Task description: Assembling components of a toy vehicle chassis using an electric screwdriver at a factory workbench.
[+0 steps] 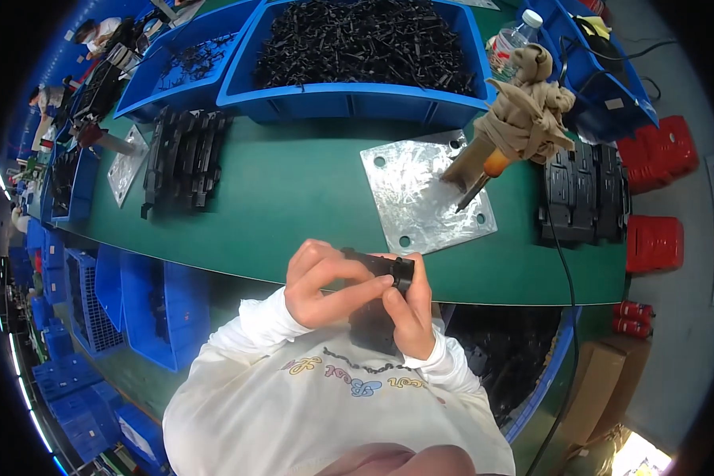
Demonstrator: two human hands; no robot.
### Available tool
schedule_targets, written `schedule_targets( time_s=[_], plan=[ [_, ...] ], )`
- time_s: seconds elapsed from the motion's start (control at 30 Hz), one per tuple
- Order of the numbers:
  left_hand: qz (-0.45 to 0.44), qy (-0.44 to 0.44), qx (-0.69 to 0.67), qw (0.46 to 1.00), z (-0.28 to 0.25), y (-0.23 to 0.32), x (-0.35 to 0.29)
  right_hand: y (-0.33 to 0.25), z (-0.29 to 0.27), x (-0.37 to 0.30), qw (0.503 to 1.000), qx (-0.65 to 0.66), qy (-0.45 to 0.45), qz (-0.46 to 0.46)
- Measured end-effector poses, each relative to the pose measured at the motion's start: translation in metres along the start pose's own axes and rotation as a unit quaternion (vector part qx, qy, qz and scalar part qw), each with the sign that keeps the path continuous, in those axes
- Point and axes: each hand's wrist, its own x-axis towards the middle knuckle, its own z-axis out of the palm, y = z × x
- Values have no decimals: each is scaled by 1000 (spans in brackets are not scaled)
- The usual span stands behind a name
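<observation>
Close to my chest, in front of the bench's near edge, I hold a black plastic part (pixel 403 272) between both hands. My left hand (pixel 329 285) is closed on it from the left, index finger stretched across to its end. From the other side my right hand (pixel 412 313) grips it, thumb pressed near that same end. My fingers cover much of the part, so its full shape is hidden. Beyond my hands a metal plate (pixel 408 190) lies on the green bench. A hot-tool-like iron with an orange collar (pixel 496 163), wrapped in tan cloth, slants over the plate, tip down.
A large blue bin (pixel 357 103) full of small black pieces stands at the back, a smaller blue bin (pixel 147 87) left of it. Stacked black parts lie at left (pixel 186 159) and right (pixel 583 194). A cable (pixel 567 278) hangs over the bench's right side. Red stools (pixel 654 242) stand beyond.
</observation>
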Motion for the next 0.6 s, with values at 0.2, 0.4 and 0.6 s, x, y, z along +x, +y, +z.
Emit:
schedule_targets(
  time_s=[0.2, 0.4, 0.6],
  plan=[
    [-36, -19, -17, 999, -2, 7, -4, 7, -1, -5, 1000, 26, -9, -14],
    [-43, -11, -38, 998, 4, 3, -1, 4, -2, -2, 1000, 13, -1, -17],
    [8, -7, -21, 1000, -5, -1, 9, 6, -1, -2, 1000, 7, -2, -14]
  ],
)
